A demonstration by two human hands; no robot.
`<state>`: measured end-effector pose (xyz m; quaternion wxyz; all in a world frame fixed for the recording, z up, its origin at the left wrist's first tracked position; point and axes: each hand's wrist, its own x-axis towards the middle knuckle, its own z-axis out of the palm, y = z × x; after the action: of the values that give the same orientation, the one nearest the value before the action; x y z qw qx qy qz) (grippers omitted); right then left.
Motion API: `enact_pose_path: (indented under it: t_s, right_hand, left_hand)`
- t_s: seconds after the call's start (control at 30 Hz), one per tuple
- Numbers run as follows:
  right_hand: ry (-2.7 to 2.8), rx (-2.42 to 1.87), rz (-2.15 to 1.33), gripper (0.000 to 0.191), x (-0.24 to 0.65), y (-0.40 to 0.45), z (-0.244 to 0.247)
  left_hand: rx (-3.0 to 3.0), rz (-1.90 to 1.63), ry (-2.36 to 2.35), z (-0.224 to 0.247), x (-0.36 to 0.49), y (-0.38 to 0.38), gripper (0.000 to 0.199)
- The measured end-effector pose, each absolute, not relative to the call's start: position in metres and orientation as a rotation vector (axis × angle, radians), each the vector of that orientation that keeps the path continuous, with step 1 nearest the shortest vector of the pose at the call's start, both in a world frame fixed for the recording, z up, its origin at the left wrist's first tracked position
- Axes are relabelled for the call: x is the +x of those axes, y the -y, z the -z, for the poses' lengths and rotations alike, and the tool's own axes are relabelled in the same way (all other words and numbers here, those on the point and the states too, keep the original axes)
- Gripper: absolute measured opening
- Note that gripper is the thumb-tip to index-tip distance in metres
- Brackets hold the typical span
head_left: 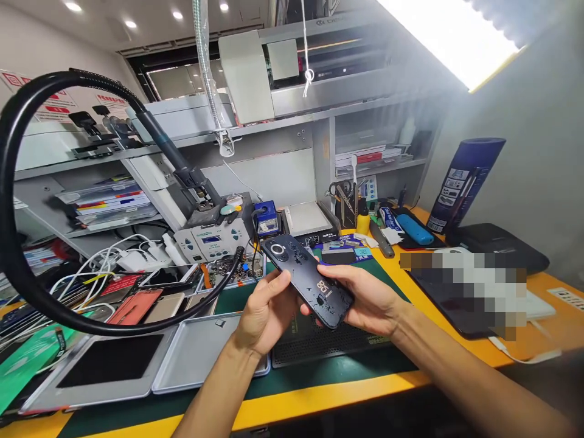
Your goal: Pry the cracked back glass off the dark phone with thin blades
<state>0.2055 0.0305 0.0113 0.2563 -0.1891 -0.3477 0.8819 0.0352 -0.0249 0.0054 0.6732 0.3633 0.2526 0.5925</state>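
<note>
Both hands hold a dark smartphone (303, 277) above the bench, its back facing up. A round camera ring sits at its upper left end, and the back is marked with dark chipped or cracked patches. My left hand (267, 310) grips the left edge, thumb on top and fingers underneath. On the right edge, my right hand (367, 295) closes round the lower half with its thumb along the side. Below the phone lies a black perforated mat (314, 350) on the green work mat (365, 362). The phone's screen side is hidden.
Left of my hands is an open shallow tray (196, 353) beside a tablet (109, 362). A thick black hose (9, 201) loops over the left side, near a soldering station (212, 237). At right lie a black tablet (442, 304) and a black case (497, 246). A bright lamp (447, 36) hangs above.
</note>
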Motion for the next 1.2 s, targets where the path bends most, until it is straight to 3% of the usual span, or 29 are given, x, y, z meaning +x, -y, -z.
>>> enact_pose_path:
  t_s: [0.4,0.93,1.07,1.2]
  right_hand:
    - [0.792,-0.413,-2.503,0.027,0.203,-0.016,-0.022]
    - [1.156,-0.4,-2.437,0.017,0.216,0.001,-0.013]
    - [1.29,-0.306,-2.399,0.021,0.219,0.005,-0.009]
    - [1.47,-0.304,-2.331,0.031,0.218,0.011,-0.006]
  left_hand:
    - [0.619,-1.401,-0.669,0.004,0.038,0.021,0.057]
    - [0.66,-1.393,-0.665,0.004,0.033,0.027,0.066]
    - [0.697,-1.402,-0.663,0.007,0.031,0.031,0.064]
    - [0.746,-1.304,-0.641,0.008,0.029,0.034,0.074]
